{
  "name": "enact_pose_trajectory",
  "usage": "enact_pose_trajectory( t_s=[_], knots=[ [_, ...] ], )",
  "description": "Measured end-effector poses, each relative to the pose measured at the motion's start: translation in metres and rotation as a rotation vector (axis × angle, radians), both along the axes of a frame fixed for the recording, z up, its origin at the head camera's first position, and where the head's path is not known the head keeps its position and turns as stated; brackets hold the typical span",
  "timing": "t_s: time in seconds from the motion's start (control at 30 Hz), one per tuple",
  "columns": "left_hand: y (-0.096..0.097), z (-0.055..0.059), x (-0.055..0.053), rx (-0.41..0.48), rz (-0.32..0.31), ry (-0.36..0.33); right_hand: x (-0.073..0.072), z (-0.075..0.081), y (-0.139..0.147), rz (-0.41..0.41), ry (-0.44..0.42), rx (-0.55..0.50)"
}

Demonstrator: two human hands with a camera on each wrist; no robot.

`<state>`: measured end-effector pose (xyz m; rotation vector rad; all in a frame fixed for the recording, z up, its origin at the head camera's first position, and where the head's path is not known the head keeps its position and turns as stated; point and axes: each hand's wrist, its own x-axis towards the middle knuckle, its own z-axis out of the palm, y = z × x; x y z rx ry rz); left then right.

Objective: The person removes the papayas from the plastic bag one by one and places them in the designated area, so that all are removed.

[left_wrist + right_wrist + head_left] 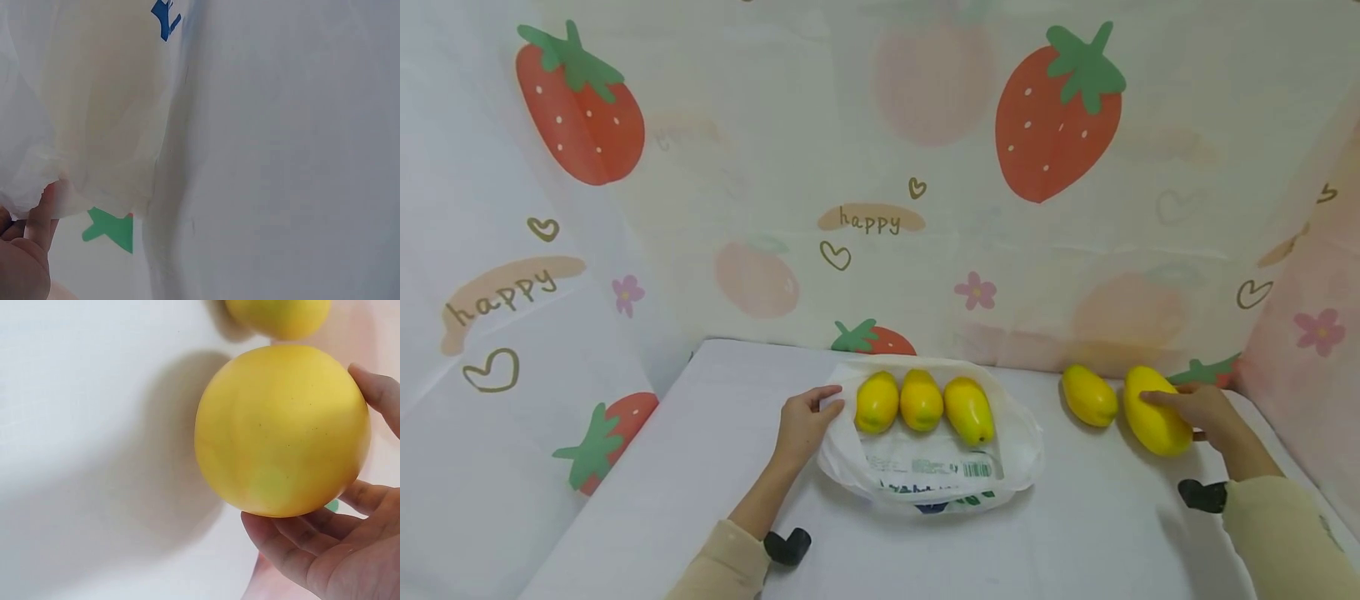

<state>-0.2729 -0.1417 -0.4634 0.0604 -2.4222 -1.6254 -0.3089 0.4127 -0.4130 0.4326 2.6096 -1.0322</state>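
My left hand [802, 421] pinches the left rim of a white plastic bag [928, 492], which lies with its mouth spread wide. The left wrist view shows thumb and fingers at the bag's thin film [106, 112]. Inside lie three yellow mango-like fruits [921, 400] in a row. Over on the right, my right hand [1206, 412] grips a larger yellow mango-like fruit [1156, 412]. In the right wrist view, thumb and fingers hold this fruit [284, 431] from opposite sides. Just left of it lies another such fruit [1088, 396].
A white-covered table [1090, 525] carries everything. Behind it and at both sides hang cloth walls [760, 150] printed with strawberries, hearts and "happy". Black wrist mounts [788, 547] sit at both sleeves.
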Motion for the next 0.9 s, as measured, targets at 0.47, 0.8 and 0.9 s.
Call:
enact_pose_trajectory(
  t_s=[0.47, 0.8, 0.9],
  knots=[
    [0.0009, -0.0007, -0.0003, -0.003, 0.007, -0.008, -0.0023, -0.0016, -0.0041, 0.011, 0.003, 0.004],
    [0.0016, 0.0002, -0.0001, -0.011, 0.015, -0.008, -0.0056, -0.0035, -0.0056, 0.042, 0.017, 0.02],
    [0.0015, -0.0002, 0.0, -0.014, 0.016, -0.013, -0.0047, -0.0036, -0.0063, 0.057, 0.013, 0.03]
  ],
)
